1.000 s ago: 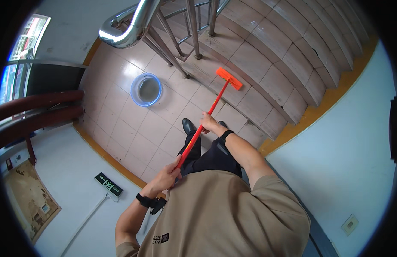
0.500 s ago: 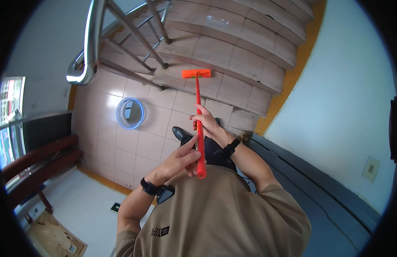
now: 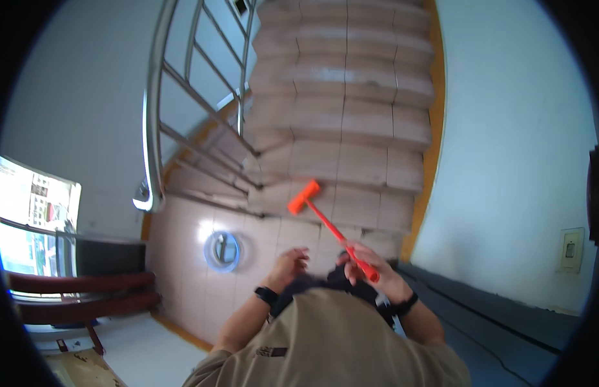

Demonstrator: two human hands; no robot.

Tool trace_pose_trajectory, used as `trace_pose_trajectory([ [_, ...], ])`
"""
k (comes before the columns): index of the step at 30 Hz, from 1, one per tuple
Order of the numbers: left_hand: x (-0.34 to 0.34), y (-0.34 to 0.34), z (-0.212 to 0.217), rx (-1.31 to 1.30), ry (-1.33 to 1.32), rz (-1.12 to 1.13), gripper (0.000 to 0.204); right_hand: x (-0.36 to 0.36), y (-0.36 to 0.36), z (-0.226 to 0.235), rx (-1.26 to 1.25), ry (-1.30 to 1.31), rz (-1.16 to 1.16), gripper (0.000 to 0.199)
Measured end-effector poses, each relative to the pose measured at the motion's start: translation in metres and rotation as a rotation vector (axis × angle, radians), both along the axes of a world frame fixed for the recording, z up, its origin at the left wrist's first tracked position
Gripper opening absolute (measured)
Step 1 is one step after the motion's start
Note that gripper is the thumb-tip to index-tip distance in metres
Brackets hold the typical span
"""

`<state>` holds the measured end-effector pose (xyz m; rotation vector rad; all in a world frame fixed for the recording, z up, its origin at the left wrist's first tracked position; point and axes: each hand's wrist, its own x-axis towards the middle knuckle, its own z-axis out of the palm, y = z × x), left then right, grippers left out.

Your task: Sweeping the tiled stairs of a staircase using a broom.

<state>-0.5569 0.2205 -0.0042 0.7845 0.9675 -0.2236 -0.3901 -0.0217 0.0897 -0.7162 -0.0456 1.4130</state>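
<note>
My right hand (image 3: 385, 272) is closed round the lower part of a red stick handle. It belongs to an orange cleaning tool (image 3: 322, 217), whose bar-shaped head points up and left, in front of the lowest stair in view. Whether that head is a brush or a squeegee cannot be made out. Off to the left, my left hand (image 3: 288, 267) is empty, its fingers loosely bent and apart, slightly blurred. Beyond it a clear blue-rimmed basin (image 3: 222, 251) stands on the tiled floor, apparently with water inside.
Tiled stairs (image 3: 345, 122) rise ahead. A metal railing (image 3: 154, 109) borders them on the left, its rounded end near the basin. To the right are a white wall (image 3: 506, 161) and a grey ledge (image 3: 487, 309). Dark red bars (image 3: 86, 293) cross before the window at left.
My left hand has let go of the handle and moved left. My right hand keeps hold, and the tool has tilted with its head leftward. The view has shifted up the stairs.
</note>
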Motion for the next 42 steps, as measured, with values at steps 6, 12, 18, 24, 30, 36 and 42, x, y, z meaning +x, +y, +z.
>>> trace_pose_trajectory([
  [6,0.072,-0.021,-0.036,-0.037,0.016,-0.149,0.024,-0.006,-0.026,0.007,0.386,-0.031,-0.113,0.087],
  [12,0.122,-0.026,-0.069,-0.142,0.008,-0.256,0.02,0.002,-0.046,-0.021,0.16,-0.32,-0.179,0.064],
  [18,0.157,-0.005,-0.1,0.098,0.031,-0.412,0.012,0.002,-0.032,-0.016,-0.302,-0.752,-0.269,0.024],
  [24,0.187,0.043,-0.109,0.485,-0.11,-0.65,0.01,0.028,-0.007,0.051,-0.489,-1.311,-0.282,0.028],
  [30,0.175,0.098,-0.116,0.325,-0.083,-0.538,0.015,0.06,0.015,0.051,-0.616,-1.229,-0.192,0.039],
  [36,0.163,0.152,-0.168,1.284,-0.325,-1.337,0.011,0.096,0.029,0.007,-0.298,-1.326,-0.141,0.023],
  [42,0.148,0.12,-0.156,0.848,-0.129,-1.153,0.022,0.134,0.001,0.029,-0.069,-1.42,-0.082,0.03],
])
